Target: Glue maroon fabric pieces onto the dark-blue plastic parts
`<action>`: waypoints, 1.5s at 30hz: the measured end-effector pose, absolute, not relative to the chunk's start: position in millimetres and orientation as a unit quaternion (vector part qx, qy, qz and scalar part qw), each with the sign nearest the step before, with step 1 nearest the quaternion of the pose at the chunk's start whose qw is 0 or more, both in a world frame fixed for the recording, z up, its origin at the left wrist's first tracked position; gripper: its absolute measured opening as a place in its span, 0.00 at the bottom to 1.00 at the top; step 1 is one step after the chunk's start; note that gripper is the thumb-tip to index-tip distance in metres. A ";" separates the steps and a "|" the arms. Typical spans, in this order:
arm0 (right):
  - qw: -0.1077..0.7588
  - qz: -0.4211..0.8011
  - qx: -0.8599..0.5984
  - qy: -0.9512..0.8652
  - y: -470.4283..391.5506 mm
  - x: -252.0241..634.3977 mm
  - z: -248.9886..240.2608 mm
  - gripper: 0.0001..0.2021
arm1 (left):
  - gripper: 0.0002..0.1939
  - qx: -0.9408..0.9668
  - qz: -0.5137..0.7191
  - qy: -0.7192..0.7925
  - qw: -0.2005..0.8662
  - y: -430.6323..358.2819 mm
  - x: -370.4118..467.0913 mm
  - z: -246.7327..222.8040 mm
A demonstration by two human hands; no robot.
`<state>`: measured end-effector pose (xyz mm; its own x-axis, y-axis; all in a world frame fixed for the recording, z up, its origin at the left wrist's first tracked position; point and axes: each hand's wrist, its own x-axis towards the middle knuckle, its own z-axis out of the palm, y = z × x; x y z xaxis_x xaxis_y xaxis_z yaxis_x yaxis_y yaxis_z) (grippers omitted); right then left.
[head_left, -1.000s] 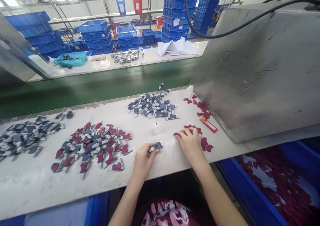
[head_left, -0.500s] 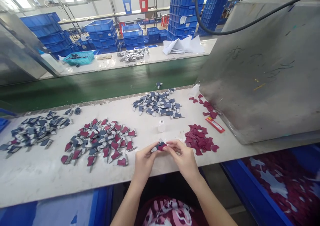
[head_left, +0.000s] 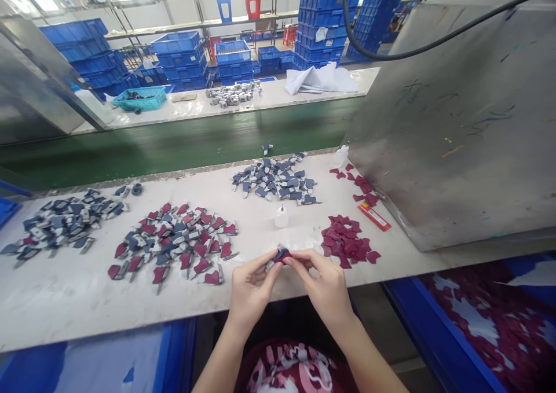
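Observation:
My left hand [head_left: 252, 286] and my right hand [head_left: 322, 280] meet above the table's front edge, fingers closed on one small dark-blue and grey part [head_left: 282, 253]. A maroon patch shows along the part's near side, between my thumbs. Fingertips cover much of it. Just beyond stands a small white bottle [head_left: 282, 216] with a dark tip. Loose maroon patches [head_left: 347, 241] lie in a heap right of my right hand. To the left is a pile of similar parts, many with maroon faces [head_left: 178, 239]. Behind the bottle are blue-grey parts [head_left: 274, 179] without maroon.
More blue-grey parts [head_left: 69, 219] lie at far left. A green conveyor belt [head_left: 182, 144] runs behind the table, carrying a single part [head_left: 266, 148]. A metal panel [head_left: 452, 121] bounds the right side. A red packet [head_left: 374, 216] lies beside it. Blue bins [head_left: 417, 318] flank me below.
Both hands stay on the held part, which has turned slightly between my fingers. On the belt, the single part has shifted left. The view has moved a little.

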<state>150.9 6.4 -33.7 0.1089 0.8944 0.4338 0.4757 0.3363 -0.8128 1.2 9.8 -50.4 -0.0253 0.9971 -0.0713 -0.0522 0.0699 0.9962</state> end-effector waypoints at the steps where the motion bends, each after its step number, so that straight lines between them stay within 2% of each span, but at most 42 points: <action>1: 0.515 0.190 -0.535 -0.642 5.7 150.6 -32.9 0.10 | 0.16 0.459 0.505 0.508 0.524 8.9 1.8 -48.8; 7: 0.526 0.137 -0.516 -0.662 0.4 148.0 -28.1 0.07 | 0.17 0.440 0.504 0.500 0.550 5.8 2.8 -41.7; 11: 0.540 0.156 -0.538 -0.628 -1.2 148.6 -25.7 0.05 | 0.19 0.414 0.501 0.504 0.569 5.2 1.6 -34.7; 13: 0.543 0.207 -0.553 -0.597 0.2 152.5 -24.1 0.06 | 0.20 0.407 0.489 0.509 0.580 4.5 0.8 -26.8; 16: 0.517 0.361 -0.522 -0.574 4.2 162.0 -21.3 0.12 | 0.18 0.392 0.476 0.506 0.603 2.4 -0.1 -12.4; 18: 0.490 0.455 -0.480 -0.568 6.3 167.9 -20.1 0.12 | 0.17 0.389 0.472 0.492 0.620 1.0 -0.7 -5.5; 21: 0.496 0.507 -0.448 -0.544 6.3 171.6 -20.2 0.11 | 0.17 0.403 0.460 0.469 0.638 -0.3 -1.5 -3.5; 25: 0.523 0.485 -0.448 -0.539 2.1 168.7 -21.9 0.09 | 0.20 0.415 0.462 0.460 0.635 -0.7 -0.5 -6.9; 31: 0.532 0.422 -0.467 -0.567 -2.0 161.4 -26.1 0.09 | 0.17 0.381 0.488 0.488 0.615 -1.0 6.2 0.3; 37: 0.586 0.444 -0.463 -0.494 -4.8 147.1 -28.2 0.06 | 0.15 0.414 0.491 0.491 0.588 -3.0 10.3 2.4; 45: 0.591 0.467 -0.469 -0.462 -6.0 135.1 -29.8 0.08 | 0.13 0.403 0.522 0.499 0.563 -4.4 9.0 -2.4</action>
